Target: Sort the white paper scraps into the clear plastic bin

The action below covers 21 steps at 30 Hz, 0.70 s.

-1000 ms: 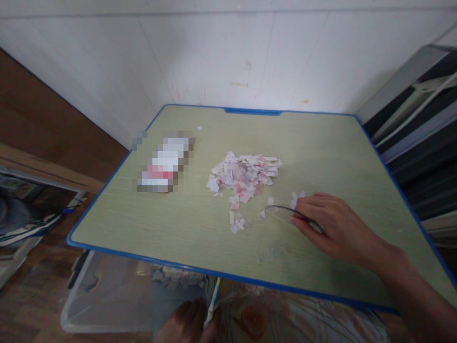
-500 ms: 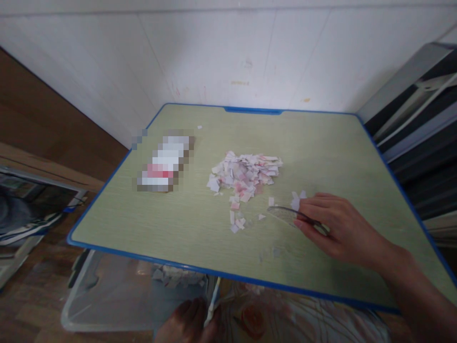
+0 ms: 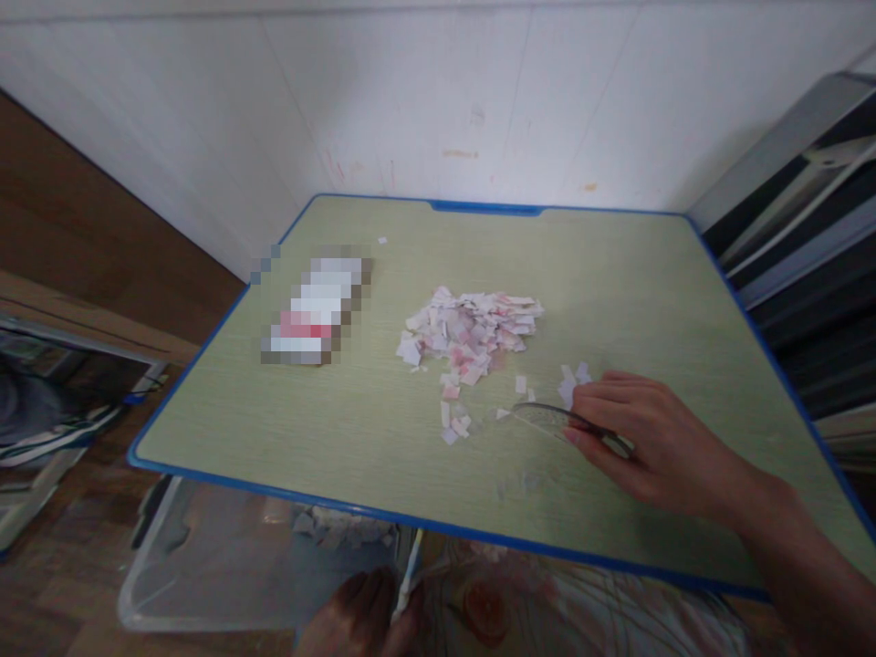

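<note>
My right hand [image 3: 636, 429] is closed around a thin, dark-edged curved piece [image 3: 547, 411], partly see-through, held low over the right part of the table; its kind is unclear. Several white paper scraps [image 3: 567, 385] lie beside its knuckles. Left of it sits a pile of torn white and pink paper scraps [image 3: 472, 328], with loose scraps [image 3: 452, 424] trailing toward the near edge. Below the table's front edge, my left hand [image 3: 362, 611] is closed on the pale rim of a bluish container [image 3: 409, 575]. Paper scraps [image 3: 342, 527] lie inside; most of the container is hidden.
The green table [image 3: 616, 274] has a blue border and stands against a white wall [image 3: 438, 100]. A blurred-out flat item [image 3: 318, 306] lies on its left side. A clear plastic bin [image 3: 198, 566] stands below at left. Metal framing [image 3: 787, 164] rises at the right.
My right hand and the curved piece have barely shifted; the piece sits slightly lower and flatter. More of the scraps by the knuckles shows. My left hand stays in place.
</note>
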Each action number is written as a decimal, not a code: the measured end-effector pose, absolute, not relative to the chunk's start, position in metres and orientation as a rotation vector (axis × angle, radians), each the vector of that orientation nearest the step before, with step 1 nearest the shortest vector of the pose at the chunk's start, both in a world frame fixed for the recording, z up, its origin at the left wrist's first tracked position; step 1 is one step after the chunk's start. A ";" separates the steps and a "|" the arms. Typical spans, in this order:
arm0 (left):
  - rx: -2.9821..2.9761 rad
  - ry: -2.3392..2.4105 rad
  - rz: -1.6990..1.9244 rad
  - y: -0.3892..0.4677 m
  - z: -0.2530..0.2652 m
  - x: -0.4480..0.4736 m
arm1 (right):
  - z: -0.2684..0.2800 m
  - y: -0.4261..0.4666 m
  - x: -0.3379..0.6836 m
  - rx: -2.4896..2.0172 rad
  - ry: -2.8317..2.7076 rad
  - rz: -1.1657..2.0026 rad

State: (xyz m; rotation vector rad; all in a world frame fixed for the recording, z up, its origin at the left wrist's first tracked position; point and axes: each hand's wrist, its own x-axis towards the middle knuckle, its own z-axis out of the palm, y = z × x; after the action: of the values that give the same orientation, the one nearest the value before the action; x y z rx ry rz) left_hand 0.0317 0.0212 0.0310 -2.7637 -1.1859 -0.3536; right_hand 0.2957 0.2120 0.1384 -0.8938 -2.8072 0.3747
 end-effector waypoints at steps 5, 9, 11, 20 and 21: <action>-2.769 -1.174 -0.369 0.021 0.032 0.032 | 0.138 0.212 0.294 -0.912 -2.815 0.368; -2.748 -1.163 -0.355 0.022 0.034 0.033 | 0.139 0.212 0.294 -0.925 -2.818 0.376; -2.741 -1.173 -0.355 0.022 0.034 0.033 | 0.139 0.212 0.295 -0.915 -2.814 0.371; -2.776 -1.190 -0.375 0.022 0.034 0.034 | 0.138 0.211 0.295 -0.911 -2.819 0.366; -2.775 -1.186 -0.375 0.022 0.034 0.034 | 0.138 0.211 0.295 -0.912 -2.820 0.366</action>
State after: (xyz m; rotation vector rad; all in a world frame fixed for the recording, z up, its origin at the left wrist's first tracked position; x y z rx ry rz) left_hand 0.0337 0.0225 0.0340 -2.7752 -1.1857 -0.3747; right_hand 0.2952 0.2112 0.1378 -0.9124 -2.8205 0.3657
